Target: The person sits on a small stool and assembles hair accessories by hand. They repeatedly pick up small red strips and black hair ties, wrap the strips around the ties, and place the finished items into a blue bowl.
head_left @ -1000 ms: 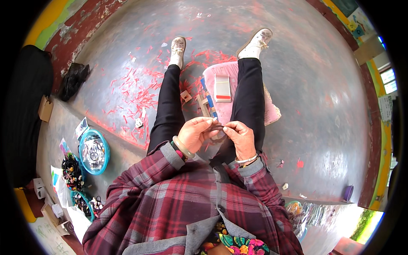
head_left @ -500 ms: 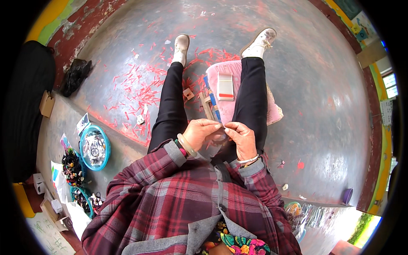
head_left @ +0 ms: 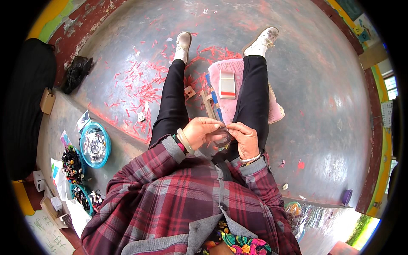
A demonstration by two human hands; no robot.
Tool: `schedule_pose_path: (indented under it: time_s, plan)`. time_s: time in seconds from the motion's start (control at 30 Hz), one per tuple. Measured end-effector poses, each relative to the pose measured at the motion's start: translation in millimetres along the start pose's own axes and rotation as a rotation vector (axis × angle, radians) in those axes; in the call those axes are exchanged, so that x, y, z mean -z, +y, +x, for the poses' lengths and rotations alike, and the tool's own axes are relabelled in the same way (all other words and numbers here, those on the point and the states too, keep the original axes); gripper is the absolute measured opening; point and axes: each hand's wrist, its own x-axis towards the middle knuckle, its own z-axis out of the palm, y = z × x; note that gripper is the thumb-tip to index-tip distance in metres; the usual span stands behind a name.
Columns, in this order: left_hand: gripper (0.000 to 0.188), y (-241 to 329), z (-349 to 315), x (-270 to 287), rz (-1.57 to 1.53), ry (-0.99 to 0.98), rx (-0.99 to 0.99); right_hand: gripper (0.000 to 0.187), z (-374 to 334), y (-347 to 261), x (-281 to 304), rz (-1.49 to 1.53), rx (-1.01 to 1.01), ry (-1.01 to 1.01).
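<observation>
here are both hands, wrists bent inward and fingertips nearly meeting: the left hand [head_left: 199, 133] comes in sideways, thumb and forefinger pinching the top of a clear plastic bag [head_left: 217, 143]; the right hand [head_left: 245, 140] angles up and leftward, fingers pinching that same top edge; the bag hangs just off the near left corner of the pink cushion [head_left: 236, 66], and a stack of clear sleeves [head_left: 227, 83] lies toward the cushion's left edge
</observation>
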Motion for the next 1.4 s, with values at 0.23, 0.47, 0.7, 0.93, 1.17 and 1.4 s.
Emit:
schedule_pose_path:
  time_s: [0.23,0.47,0.7,0.93,1.17,1.4]
  plan:
    - [0.024,2.5,0.0,7.5,-0.123,-0.112,0.019,0.010,0.7,1.5,3.7,-0.008,0.036,-0.028]
    - [0.029,3.1,0.3,5.7,-0.109,-0.111,-0.005,0.011,1.4,0.8,3.2,-0.084,0.061,-0.045]
    - [0.019,-5.2,3.7,1.2,0.050,0.070,0.046,0.013,2.5,0.4,3.5,-0.195,0.106,-0.068]
    - [0.017,-6.9,4.2,-0.6,0.086,0.129,-0.038,0.018,1.2,0.0,5.1,-0.107,-0.046,0.011]
    - [0.018,-9.4,7.2,-3.5,0.206,0.196,-0.188,0.028,6.7,-3.2,-0.7,0.131,-0.059,-0.014]
    - [0.019,-15.0,4.5,-8.5,0.397,0.166,-0.240,0.015,7.2,6.0,-4.7,0.007,-0.033,0.035]
